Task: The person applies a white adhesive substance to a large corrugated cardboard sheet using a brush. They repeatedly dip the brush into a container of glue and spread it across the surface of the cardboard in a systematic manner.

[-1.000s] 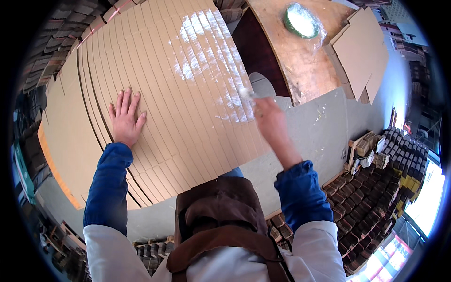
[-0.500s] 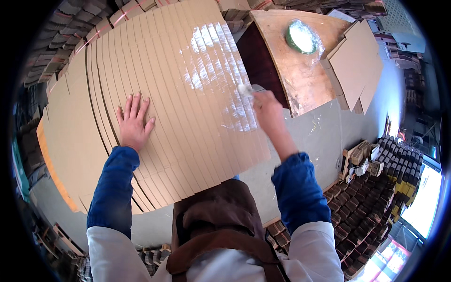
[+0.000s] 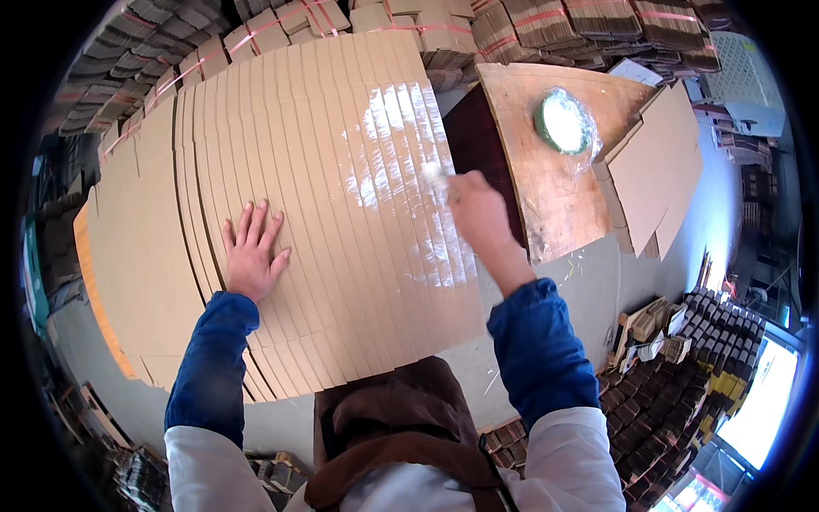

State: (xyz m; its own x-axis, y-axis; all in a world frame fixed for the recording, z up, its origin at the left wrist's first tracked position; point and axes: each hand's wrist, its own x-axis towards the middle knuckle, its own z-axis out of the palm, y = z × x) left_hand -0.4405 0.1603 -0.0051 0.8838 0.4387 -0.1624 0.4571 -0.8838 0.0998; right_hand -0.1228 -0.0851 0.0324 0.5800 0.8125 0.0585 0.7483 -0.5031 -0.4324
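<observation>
Fanned-out cardboard sheets [image 3: 290,154] overlap in front of me, their edges forming narrow strips. My left hand [image 3: 253,256] lies flat on them, left of the middle, fingers spread. A pale-tipped brush [image 3: 435,174], blurred by motion, is gripped in my right hand [image 3: 485,218]; its handle is mostly hidden by the fingers. The brush tip is over the strips at the right side. There, a wet white coating [image 3: 388,128] shines in streaks. Beyond my right hand, a green-rimmed bowl [image 3: 560,128] with bright white inside and clear plastic film around it stands on a wooden board.
The wooden board [image 3: 550,209] lies right of the sheets, with more cut cardboard [image 3: 657,171] on its right end. Strapped cardboard bundles [image 3: 597,21] line the far side. Stacks of dark cardboard pieces [image 3: 657,410] stand on the floor at lower right.
The whole scene has shifted downward in the view. My right hand with the brush has moved farther away and slightly left over the strips. My left hand stays in place on the cardboard.
</observation>
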